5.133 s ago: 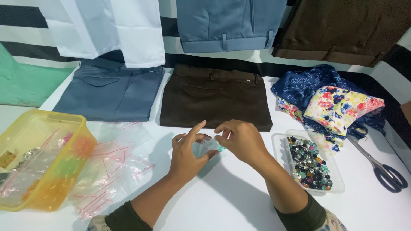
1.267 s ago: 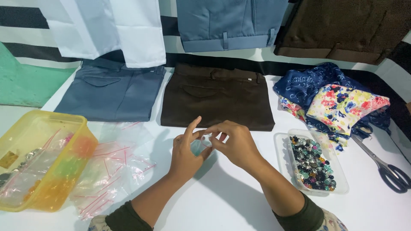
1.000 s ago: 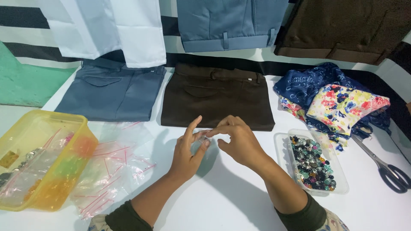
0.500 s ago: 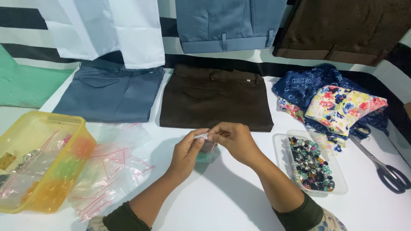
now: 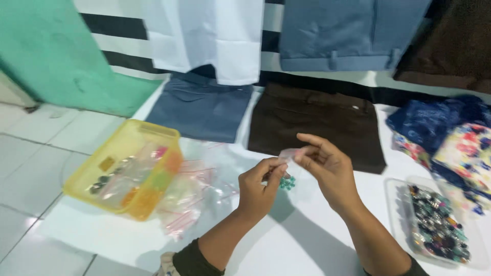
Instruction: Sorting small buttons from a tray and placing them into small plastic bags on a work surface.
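Observation:
Both hands hold a small clear plastic bag (image 5: pixel 290 155) above the white table, with a few teal beads (image 5: pixel 287 182) hanging in its bottom. My left hand (image 5: pixel 258 190) pinches the bag's left top corner between thumb and fingers. My right hand (image 5: pixel 327 168) pinches the right side of the bag's top edge, with the index finger stretched out over it. The two hands meet at the bag in the middle of the view.
A yellow plastic tub (image 5: pixel 125 171) with small items stands at the left, beside a pile of clear zip bags (image 5: pixel 197 191). A clear tray of mixed beads (image 5: pixel 434 227) lies at the right. Folded brown trousers (image 5: pixel 317 120), blue trousers (image 5: pixel 204 107) and floral cloth (image 5: pixel 460 148) lie behind.
The hands have lifted the small bag a little off the table and pinch its top. The camera has turned left, bringing the tiled floor and green cloth into view.

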